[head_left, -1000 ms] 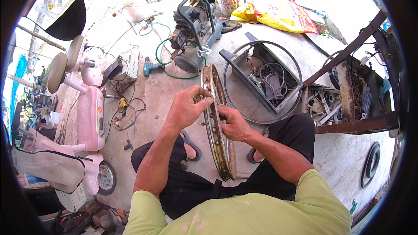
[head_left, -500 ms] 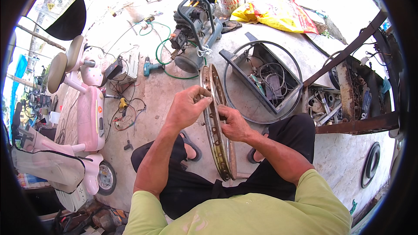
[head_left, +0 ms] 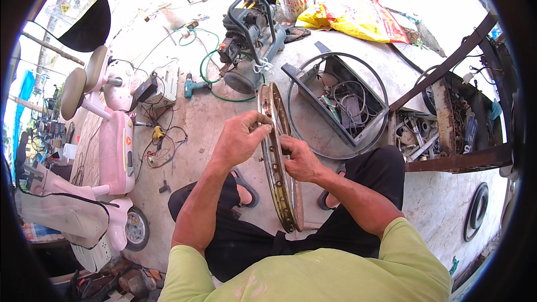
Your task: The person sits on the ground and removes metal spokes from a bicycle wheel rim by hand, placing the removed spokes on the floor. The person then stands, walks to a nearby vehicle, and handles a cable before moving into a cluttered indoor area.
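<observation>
- holding what, and where?
- gripping a bare metal wheel rim, near the middle of the view; upright on edge between black-trousered legs, with top toward twelve o'clock and bottom toward six.
- and the left hand?
- closed narrowly on the rim at about eleven o'clock, thumb to fingertips. cannot tell of any small part pinched in there.
- and the right hand?
- closed on the rim too, just right of centre, with fingers bent toward the hollow.
- why from both sides?
- probably to steady so thin a hoop against tipping, legs likely acting as a guard on either side.
- and farther out?
- at eight o'clock, a small dark tool; at ten, a teal drill, perhaps laid there for easy reach; just left of twelve, a compressor.
- and rightward?
- at two, a dark metal case with wires inside, ringed by a thin black band; at three, loose metal parts, seemingly heaped together for storage.
- and at the edges?
- at four, a black tyre, lying flat; at nine, a pink scooter.
</observation>
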Demonstrator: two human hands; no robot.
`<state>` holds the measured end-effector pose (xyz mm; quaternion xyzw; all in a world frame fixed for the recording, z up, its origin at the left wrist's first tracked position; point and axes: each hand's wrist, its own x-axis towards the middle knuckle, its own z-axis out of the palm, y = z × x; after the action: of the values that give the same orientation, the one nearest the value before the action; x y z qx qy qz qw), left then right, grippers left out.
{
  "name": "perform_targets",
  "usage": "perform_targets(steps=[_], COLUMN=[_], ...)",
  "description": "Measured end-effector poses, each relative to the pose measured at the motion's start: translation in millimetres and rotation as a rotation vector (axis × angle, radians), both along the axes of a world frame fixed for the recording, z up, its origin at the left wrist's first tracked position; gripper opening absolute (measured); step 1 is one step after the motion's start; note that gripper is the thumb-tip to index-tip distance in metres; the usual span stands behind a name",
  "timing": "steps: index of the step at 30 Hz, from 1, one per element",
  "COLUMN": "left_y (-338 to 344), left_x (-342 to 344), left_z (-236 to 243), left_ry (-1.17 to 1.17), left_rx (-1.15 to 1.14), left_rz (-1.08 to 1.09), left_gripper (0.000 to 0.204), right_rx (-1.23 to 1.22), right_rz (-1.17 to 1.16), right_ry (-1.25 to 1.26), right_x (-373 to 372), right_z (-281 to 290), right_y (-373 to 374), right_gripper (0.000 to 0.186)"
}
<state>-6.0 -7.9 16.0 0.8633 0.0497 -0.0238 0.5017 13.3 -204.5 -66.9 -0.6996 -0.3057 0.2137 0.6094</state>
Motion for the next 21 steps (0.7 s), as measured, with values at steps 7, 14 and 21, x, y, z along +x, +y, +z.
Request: perform_targets(steps=[7,14,21], left_y=[0.4,2.9,2.8], left_x=[0.9,1.5,1.9], left_z=[3.3,-2.0,-3.3], left_ry=[0.030,-0.004,0.004], left_rx=[0.045,0.060,0.095], left_rz=[-0.008,0.004,0.021], left_gripper=[0.021,0.022,0.025], right_rx=[0.006,-0.017,-0.011], right_rz=[0.001,0.006,-0.006], right_ry=[0.002,-0.006,-0.001], right_x=[-0.1,0.2,-0.4], right_z=[1.5,3.7,4.0], right_y=[-0.2,0.6,1.5], right_gripper=[0.022,0.022,0.022])
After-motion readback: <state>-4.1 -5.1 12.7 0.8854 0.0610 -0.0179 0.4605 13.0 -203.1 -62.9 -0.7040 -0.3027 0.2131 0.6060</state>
